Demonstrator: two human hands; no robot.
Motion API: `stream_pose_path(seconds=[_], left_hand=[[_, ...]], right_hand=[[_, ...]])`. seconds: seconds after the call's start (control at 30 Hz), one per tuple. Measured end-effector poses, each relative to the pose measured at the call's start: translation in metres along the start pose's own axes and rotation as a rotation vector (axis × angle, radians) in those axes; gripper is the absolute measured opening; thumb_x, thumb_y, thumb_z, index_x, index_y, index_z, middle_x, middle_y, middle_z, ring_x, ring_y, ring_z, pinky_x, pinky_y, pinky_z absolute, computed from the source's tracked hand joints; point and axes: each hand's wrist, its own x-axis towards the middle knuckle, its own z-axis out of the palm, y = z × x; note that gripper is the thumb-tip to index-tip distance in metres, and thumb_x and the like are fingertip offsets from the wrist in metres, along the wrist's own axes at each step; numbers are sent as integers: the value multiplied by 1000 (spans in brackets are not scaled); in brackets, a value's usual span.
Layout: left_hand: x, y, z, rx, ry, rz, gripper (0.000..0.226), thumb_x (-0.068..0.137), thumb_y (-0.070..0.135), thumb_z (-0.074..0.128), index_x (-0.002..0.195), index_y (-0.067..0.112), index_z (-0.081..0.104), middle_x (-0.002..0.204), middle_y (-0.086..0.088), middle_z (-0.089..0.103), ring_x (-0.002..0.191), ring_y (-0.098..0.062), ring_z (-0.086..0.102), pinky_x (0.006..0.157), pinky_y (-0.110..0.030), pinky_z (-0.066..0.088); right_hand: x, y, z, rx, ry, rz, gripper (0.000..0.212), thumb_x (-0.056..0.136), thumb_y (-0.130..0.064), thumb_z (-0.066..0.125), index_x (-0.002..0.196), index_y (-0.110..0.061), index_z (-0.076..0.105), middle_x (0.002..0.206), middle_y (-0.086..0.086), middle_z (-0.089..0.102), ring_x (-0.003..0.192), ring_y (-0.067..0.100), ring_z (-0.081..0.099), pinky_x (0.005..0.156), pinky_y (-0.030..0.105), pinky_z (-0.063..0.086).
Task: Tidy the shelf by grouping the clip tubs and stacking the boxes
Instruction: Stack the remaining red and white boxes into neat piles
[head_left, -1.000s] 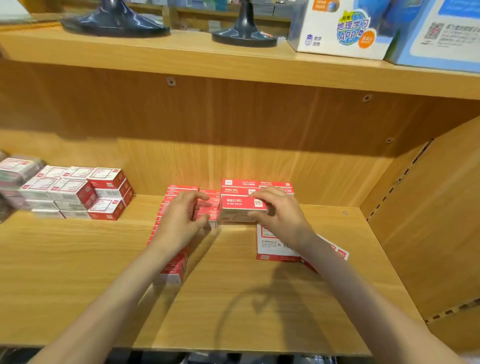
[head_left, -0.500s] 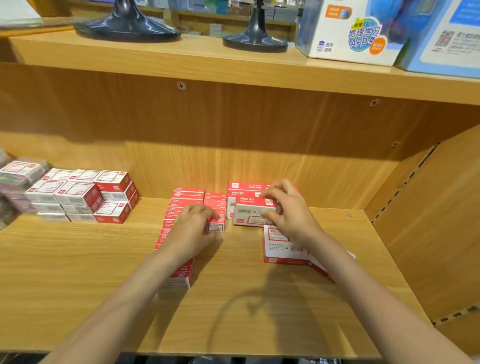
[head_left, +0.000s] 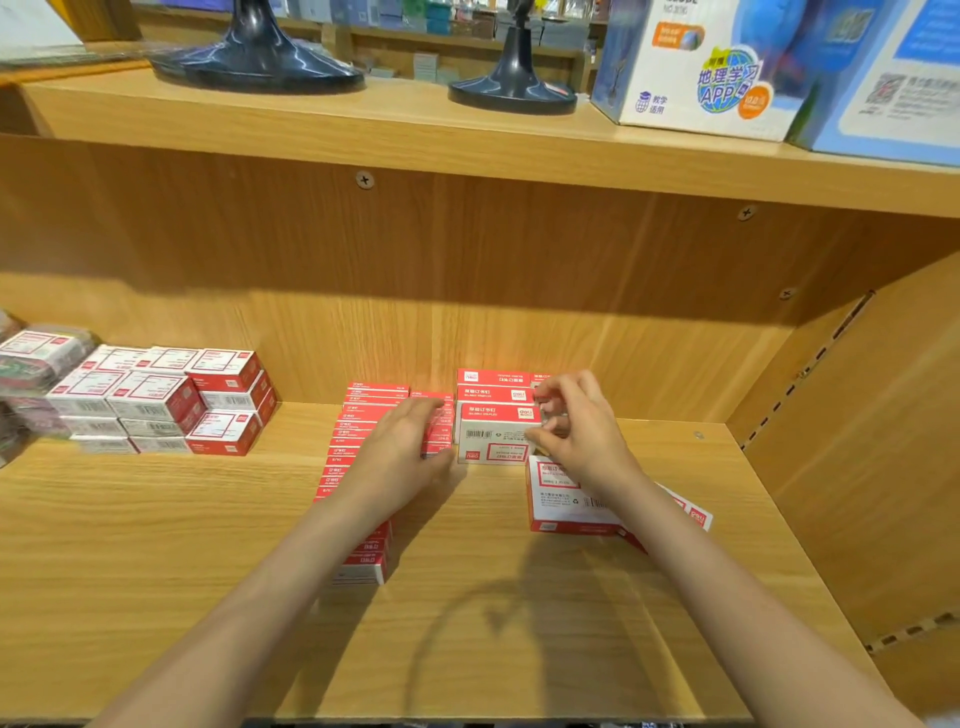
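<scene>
Shelf (head_left: 156, 571): wooden board with wooden back and right side panels; carries every task item.
Left hand (head_left: 400, 452): palm down, fingers straight and together, resting on the long row of thin red boxes (head_left: 353, 447) at mid-shelf; grips nothing.
Right hand (head_left: 576, 431): fingers curled, tips at the right end of the front box (head_left: 493, 436); whether they pinch it or only touch it cannot be told.
Front box: red and white, barcode face towards the camera, standing on the shelf just right of the thin red boxes and just in front of the back boxes (head_left: 493, 384).
Back boxes: red, against the back panel, behind the front box; partly hidden by the right hand.
Flat box (head_left: 566, 504): white top with red edges, lying under the right wrist, nearer the front edge than the front box. A further box corner (head_left: 691, 514) shows just to its right, past the forearm.
Left stack (head_left: 171, 400): red and white boxes piled in layers near the left end, towards the back panel.
Clip tubs (head_left: 31, 364): at the far left edge, blurred; contents cannot be told.
Upper shelf (head_left: 415, 130): carries two dark stand bases (head_left: 260, 57) and large printed cartons (head_left: 727, 67) at the right.
</scene>
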Motion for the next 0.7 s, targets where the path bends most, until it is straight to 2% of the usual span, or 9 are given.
stream_pose_path(seconds=[0.13,0.27,0.4,0.5,0.6,0.7], left_hand=[[14,6,5,-144,-99,-16,74,77,17,72,139,12,33,136,-7,45,125,-22,45,104,-39,36],[20,7,5,-156,-78,-14,73,76,14,73,138,11,35,133,-6,46,122,-21,46,102,-40,39],[21,5,3,-163,-78,3,70,77,12,72,138,11,37,130,-5,47,118,-20,49,99,-38,43],[22,4,2,-213,-32,-2,60,78,3,68,133,9,45,122,-7,53,107,-18,56,91,-30,48],[21,4,4,-256,13,-19,56,77,-2,67,129,8,49,118,-8,55,102,-15,59,81,-19,51],[19,7,6,-266,18,-15,56,78,-1,67,130,9,49,120,-5,53,102,-10,56,75,-3,44]], right_hand=[[3,-7,0,-38,-43,-27,38,80,-11,69,114,-14,51,107,-7,35,86,7,51,81,19,48],[12,-3,-11,-218,-138,-98,57,82,-32,66,131,-13,44,121,-7,38,113,3,32,94,17,26],[14,-2,-7,-311,-197,-89,53,84,-38,63,129,-13,47,129,-3,44,118,12,33,95,20,26],[14,-3,-5,-313,-173,-98,49,85,-33,63,127,-13,48,127,-3,45,117,13,34,94,19,25],[14,-2,-6,-288,-156,-94,45,84,-27,65,124,-14,50,125,-2,49,116,13,37,85,13,22],[13,0,-7,-279,-146,-97,44,84,-24,65,123,-15,49,124,-3,52,118,13,37,82,11,20]])
